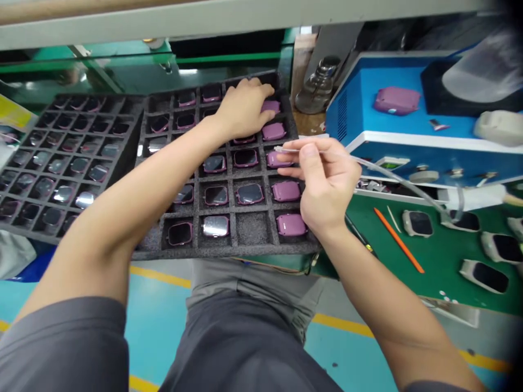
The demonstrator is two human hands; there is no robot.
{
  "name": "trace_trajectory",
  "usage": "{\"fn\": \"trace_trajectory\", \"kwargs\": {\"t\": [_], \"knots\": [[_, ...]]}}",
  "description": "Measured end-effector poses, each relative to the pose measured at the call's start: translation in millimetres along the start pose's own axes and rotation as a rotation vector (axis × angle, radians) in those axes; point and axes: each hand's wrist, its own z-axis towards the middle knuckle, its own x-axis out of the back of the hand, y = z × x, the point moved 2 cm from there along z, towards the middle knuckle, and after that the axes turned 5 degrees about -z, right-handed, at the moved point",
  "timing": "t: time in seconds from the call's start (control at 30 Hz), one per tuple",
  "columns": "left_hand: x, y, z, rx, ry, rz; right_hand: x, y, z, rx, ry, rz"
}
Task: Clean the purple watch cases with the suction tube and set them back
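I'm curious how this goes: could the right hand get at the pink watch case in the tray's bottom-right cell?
Probably yes. The right hand sits just above that pink watch case, with nothing between them, though its fingers pinch a thin pale tool.

Pink watch cases (286, 191) seated in a black foam tray (229, 247) – one per cell

Left hand (243, 109) laid palm-down across the upper cells, fingers on and beside a pink case back (270, 106); right hand (327, 182) pinching a slim white pen-like tool (296, 149) that trailed a clear tube (392, 177), its tip at the upper edge of another pink case (278, 159) in the tray's right-hand column. All around, rectangular cases in rows – some back-up in matte pink, others glass-up, dark or mirror-bright inside pink rims.
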Motion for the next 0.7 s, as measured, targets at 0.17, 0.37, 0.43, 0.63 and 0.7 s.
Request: {"fn": "trace_trajectory", "kwargs": {"t": [0.17,0.37,0.43,0.63,0.7], "knots": [[17.9,47,-123,-0.111,-0.219,0.179,0,-4,-1,0.000,0.019,-0.023],[8.4,52,-146,0.012,-0.343,0.249,-1,-8,-3,0.043,0.064,0.031],[12.7,46,-131,0.045,-0.227,0.019,-2,-10,-4,0.055,0.083,0.036],[1.0,34,-113,0.273,0.010,-0.940,-5,-10,-5,0.087,0.033,-0.032],[-7.6,35,-114,0.316,0.015,-1.047,-4,-10,-5,0.089,0.026,-0.067]]}}
